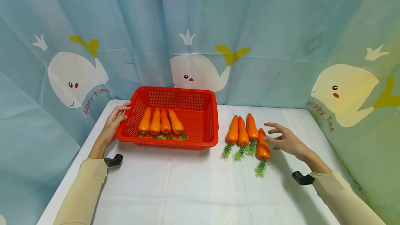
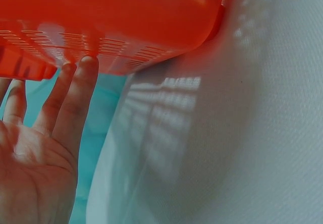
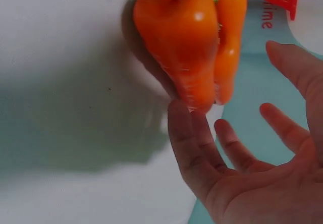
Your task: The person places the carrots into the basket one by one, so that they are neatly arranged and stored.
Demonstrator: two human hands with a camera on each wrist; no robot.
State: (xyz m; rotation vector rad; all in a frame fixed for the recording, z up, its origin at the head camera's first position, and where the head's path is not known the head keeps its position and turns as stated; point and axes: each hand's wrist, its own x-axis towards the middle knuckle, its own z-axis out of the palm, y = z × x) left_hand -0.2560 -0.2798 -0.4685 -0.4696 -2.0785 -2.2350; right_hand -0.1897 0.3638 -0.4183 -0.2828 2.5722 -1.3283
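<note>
A red plastic basket (image 1: 195, 142) stands on the table's left half, with several orange carrots (image 1: 155, 124) side by side in its left part. At its left end is my left hand (image 1: 113, 122); in the left wrist view, fairly straight fingers (image 2: 75, 108) touch the slotted outer wall. More carrots with green tops lie to the right of the basket. Over the rightmost carrot (image 1: 262, 150) hovers my right hand (image 1: 285, 141), fingers spread and nothing held. From the right wrist, that carrot (image 3: 179, 37) appears just beyond the fingertips (image 3: 177, 114); whether they touch is unclear.
A white cloth covers the table (image 1: 187, 190). Behind it and along both sides hangs a blue-green curtain (image 1: 275, 27) with whale prints. Black wrist cameras (image 1: 302, 178) sit at both sleeve cuffs. The loose carrots (image 1: 242, 131) lie close together, leaves toward the front.
</note>
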